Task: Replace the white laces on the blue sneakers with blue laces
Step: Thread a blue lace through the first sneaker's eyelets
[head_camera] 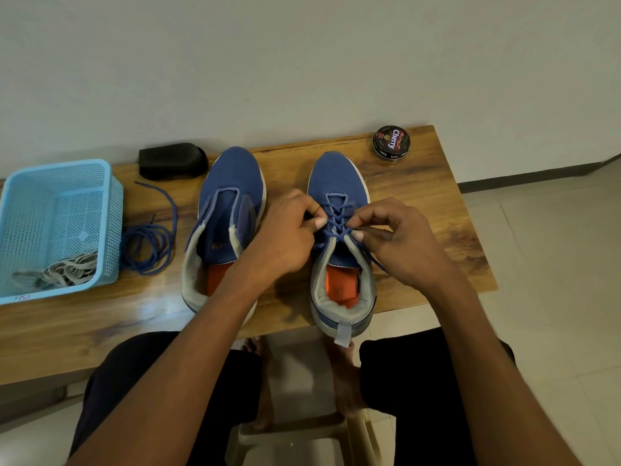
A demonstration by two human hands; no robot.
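Two blue sneakers side by side, toes toward the wall, at the centre of the wooden surface (420,203). Right sneaker (339,183), right of centre: partly threaded with a blue lace (337,213), crossings running down from the toe end to about mid-tongue. Left hand (285,237) at that sneaker's left edge, fingers curled, thumb and forefinger pinching the lace at the eyelets. Right hand (400,243) at the sneaker's right edge, fingers curled, pinching the other run of the same lace just beside the left thumb; a loose tail of lace trailing down past the right wrist. Both hands directly above the tongue, nearly touching each other.

Left sneaker (232,176), just left of centre: unlaced, tongue open, orange insole showing. Second blue lace (148,243) coiled loosely on the surface between that sneaker and the light blue basket (100,183) at the left edge of the frame. White laces (67,269) heaped in the basket's near corner. Black sponge-like block (173,159) behind the basket, against the wall. Round polish tin (391,142) near the far right corner of the surface, well apart from the hands.
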